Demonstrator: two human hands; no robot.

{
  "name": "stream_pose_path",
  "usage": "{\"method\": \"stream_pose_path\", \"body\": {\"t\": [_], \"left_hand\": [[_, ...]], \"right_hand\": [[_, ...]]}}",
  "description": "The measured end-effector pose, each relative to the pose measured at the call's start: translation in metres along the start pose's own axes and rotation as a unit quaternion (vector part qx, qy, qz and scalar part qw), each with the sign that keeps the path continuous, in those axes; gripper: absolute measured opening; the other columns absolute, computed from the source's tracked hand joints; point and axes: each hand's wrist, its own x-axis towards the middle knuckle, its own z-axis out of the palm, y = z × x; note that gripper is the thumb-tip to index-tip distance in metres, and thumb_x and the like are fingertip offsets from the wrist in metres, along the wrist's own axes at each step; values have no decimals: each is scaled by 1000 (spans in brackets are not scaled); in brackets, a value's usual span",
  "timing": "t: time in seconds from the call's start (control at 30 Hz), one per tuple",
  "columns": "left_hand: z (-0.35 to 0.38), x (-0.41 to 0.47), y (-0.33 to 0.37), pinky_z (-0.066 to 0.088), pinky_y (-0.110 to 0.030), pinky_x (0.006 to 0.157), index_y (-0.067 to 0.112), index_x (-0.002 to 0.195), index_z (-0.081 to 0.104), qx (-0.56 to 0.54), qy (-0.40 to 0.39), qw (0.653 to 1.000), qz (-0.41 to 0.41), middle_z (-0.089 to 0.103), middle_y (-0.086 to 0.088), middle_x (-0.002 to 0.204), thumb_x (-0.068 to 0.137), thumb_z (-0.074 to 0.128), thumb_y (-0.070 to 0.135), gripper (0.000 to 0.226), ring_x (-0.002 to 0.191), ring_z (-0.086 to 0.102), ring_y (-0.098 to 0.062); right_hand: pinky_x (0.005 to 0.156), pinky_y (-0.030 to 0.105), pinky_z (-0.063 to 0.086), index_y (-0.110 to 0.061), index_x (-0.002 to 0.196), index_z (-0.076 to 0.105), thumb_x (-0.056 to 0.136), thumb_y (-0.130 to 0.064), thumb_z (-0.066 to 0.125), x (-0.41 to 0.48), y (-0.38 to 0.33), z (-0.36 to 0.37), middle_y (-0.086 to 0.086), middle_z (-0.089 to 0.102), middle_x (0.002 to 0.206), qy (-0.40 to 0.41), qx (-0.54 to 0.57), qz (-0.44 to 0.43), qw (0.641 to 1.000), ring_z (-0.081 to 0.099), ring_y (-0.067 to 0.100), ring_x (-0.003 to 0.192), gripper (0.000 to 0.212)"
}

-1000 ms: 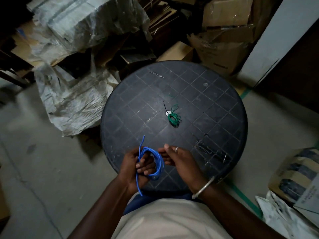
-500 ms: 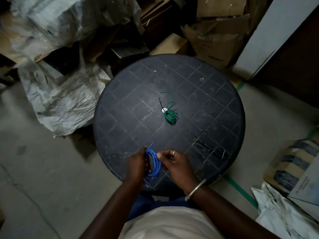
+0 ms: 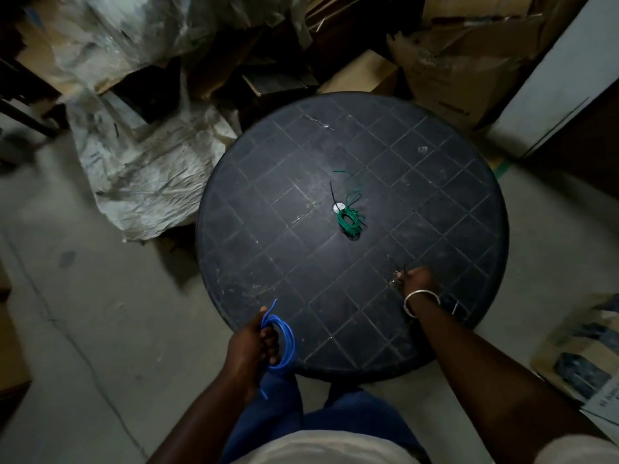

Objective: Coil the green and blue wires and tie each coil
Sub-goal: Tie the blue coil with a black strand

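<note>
A round black table (image 3: 268, 202) with a moulded grid of diamond squares on its scuffed top carries the green wire (image 3: 348, 221), a small tight bundle of thin strands lying near the centre, with loose ends curling toward the far edge, a thin black strip (image 3: 332, 192) sticking out of it and a pale round disc (image 3: 338, 206) just beside it. The left hand (image 3: 249, 346) is at the near left edge of the table, fingers closed around the blue wire (image 3: 284, 339), a smooth rubbery coil of several loops with one free end poking up and another hanging below the hand. The right hand (image 3: 415, 279) rests on the near right part of the table top, a metal bangle (image 3: 420, 301) on its wrist; the fingertips are pinched together over something thin and dark, too small and dim to tell, and whether it is gripped cannot be told. Past the far edge stand open cardboard boxes (image 3: 469, 61) whose contents are hidden in shadow, and crumpled woven sacks (image 3: 144, 169) lie on the concrete floor (image 3: 83, 313) to the left
</note>
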Motion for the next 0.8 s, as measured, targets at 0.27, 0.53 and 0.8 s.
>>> {"method": "stream_pose_path", "body": {"t": [0.27, 0.53, 0.8], "left_hand": [[-6, -14, 3, 25, -21, 33, 17, 51, 37, -109, -30, 993, 23, 25, 3, 39, 104, 38, 44, 60, 28, 24, -8], [11, -30, 58, 33, -19, 36, 18, 62, 35, -143, -104, 979, 104, 30, 6, 42, 104, 34, 48, 52, 31, 29, -6], [16, -49, 101, 35, -21, 38, 19, 60, 39, -89, -172, 965, 176, 28, 5, 48, 102, 41, 49, 51, 35, 28, -7]], "right_hand": [[59, 26, 58, -2, 83, 68, 82, 3, 76, -140, -106, -44, 16, 71, 75, -73, 242, -85, 964, 67, 27, 73, 10], [60, 19, 60, -8, 83, 71, 81, 3, 75, -360, -192, -158, 7, 77, 71, -186, 471, -130, 852, 75, 15, 66, 13], [49, 24, 54, -14, 72, 74, 69, -3, 87, -439, -221, -159, 7, 78, 67, -99, 388, -226, 888, 74, 15, 60, 17]]}}
